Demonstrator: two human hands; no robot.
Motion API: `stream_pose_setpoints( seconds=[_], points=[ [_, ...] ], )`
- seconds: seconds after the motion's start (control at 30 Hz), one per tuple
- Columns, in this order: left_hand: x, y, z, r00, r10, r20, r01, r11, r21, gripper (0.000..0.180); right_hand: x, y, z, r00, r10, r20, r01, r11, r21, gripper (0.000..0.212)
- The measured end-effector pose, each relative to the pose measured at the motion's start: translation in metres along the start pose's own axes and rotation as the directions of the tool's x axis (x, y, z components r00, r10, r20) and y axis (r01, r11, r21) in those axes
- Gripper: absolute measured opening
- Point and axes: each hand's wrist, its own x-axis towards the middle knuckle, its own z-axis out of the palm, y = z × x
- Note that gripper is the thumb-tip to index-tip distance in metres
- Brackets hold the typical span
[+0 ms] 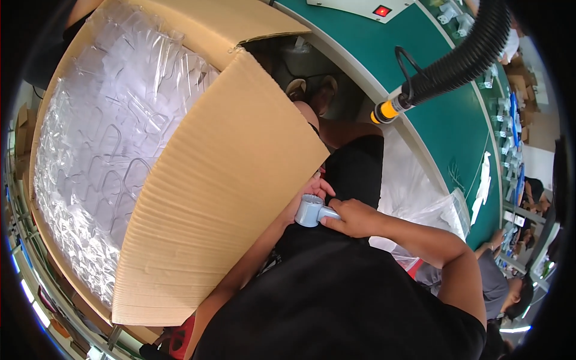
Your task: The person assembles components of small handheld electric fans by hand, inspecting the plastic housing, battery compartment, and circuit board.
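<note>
My right hand [355,219] is closed around the short handle of a light blue-grey plastic housing [309,211]. The housing has a round, cup-like head that points left, over my lap. Just beyond that head is my left hand [322,185], palm up with its fingers loosely spread. Part of it is hidden by the housing and the cardboard flap, and I see nothing in it. My left forearm runs along the flap's edge.
A big carton [225,174] at my left holds many clear plastic bags [120,126]. To the right curves a green-topped bench [429,72], with a black flexible hose [456,57] ending in a yellow-ringed nozzle. Clear plastic sheeting [408,174] hangs below the bench edge. Other people sit at far right.
</note>
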Motion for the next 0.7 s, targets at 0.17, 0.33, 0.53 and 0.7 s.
stream_pose_setpoints(
  seconds=[0.17,0.33,0.53,0.7],
  points=[
    [0.003,0.002,-0.002,0.98,0.19,-0.056,-0.186,0.98,0.071,0.054,0.002,-0.007,0.0,0.993,0.043,-0.108,-0.047,0.998,-0.035,0.051],
    [0.02,0.002,0.009,0.984,0.098,-0.148,-0.081,0.99,0.112,0.056,0.003,0.035,-0.015,0.956,-0.228,-0.183,0.229,0.973,-0.016,0.044],
    [-0.01,0.024,0.04,0.993,0.046,-0.107,-0.046,0.999,0.002,0.058,-0.09,0.055,-0.088,0.992,-0.118,0.04,0.097,0.933,0.347,0.037],
    [-0.041,0.025,0.029,0.917,0.326,-0.228,-0.281,0.936,0.211,0.048,-0.215,0.132,-0.196,0.735,0.114,-0.669,0.352,0.779,0.519,0.04]
  ],
)
